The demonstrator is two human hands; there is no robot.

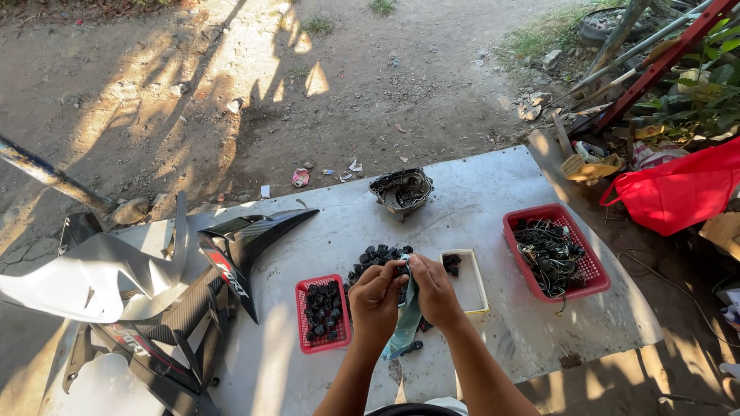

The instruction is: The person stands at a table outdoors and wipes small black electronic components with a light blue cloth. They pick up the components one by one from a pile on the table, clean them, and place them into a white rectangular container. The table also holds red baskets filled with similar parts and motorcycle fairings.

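My left hand [375, 296] and my right hand [434, 291] meet over a grey table [501, 192], both gripping a light teal cloth [406, 320] that hangs down between them. The fingertips pinch a small black part at the top of the cloth. Just beyond the hands lies a pile of small black parts [378, 258]. A small red basket [322, 313] with more black parts sits left of my left hand. A white shallow box [468, 281] holding a few black parts sits right of my right hand.
A larger red basket [556, 250] full of black wires stands at the right. A dark metal engine cover [401, 189] sits at the table's far edge. Grey, black and red motorcycle body panels [154, 285] cover the left. A red bag [678, 189] lies off the table, right.
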